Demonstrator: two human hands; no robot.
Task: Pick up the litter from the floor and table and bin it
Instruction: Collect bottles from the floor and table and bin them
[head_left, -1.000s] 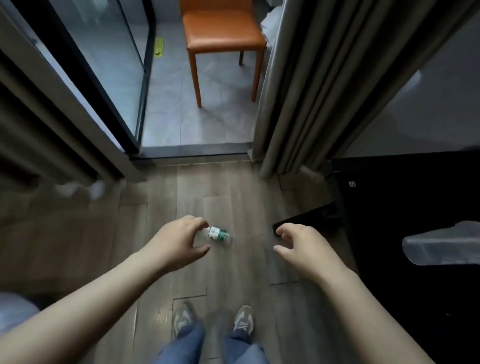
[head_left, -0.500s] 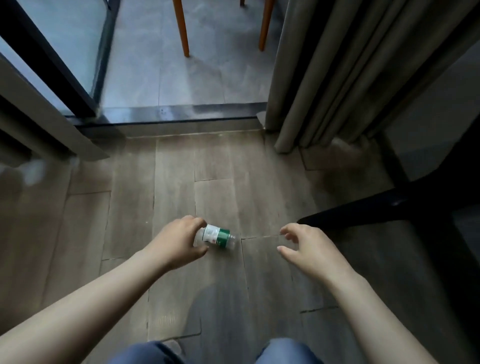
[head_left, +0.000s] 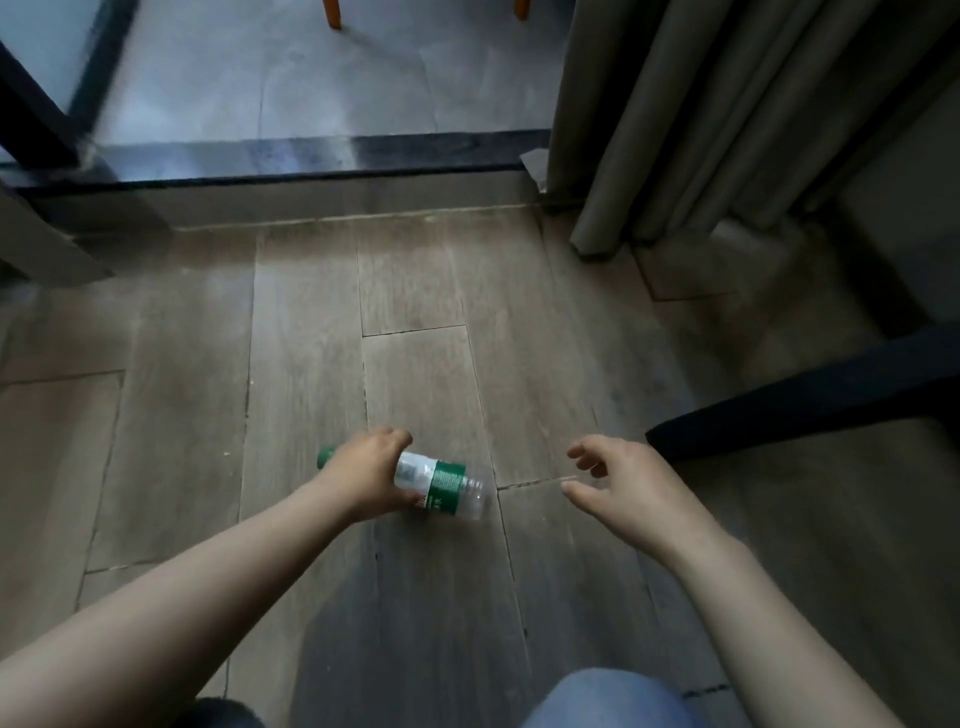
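The left forearm (head_left: 182, 597) and right forearm (head_left: 769, 623), both bare, reached forward and down from the lower corners of the view, drawing closer together toward the hands. The left hand (head_left: 371, 475) lay knuckles-up, fingers curled over and round a plastic bottle (head_left: 441, 480), thumb on its near side. The right hand (head_left: 623, 483) hovered apart to the right, holding nothing, palm turned left and down, fingers loosely bent and spread, thumb parted from the index finger, wrist in line with the forearm. A knee (head_left: 608, 699) in blue denim showed at the bottom edge between the arms.
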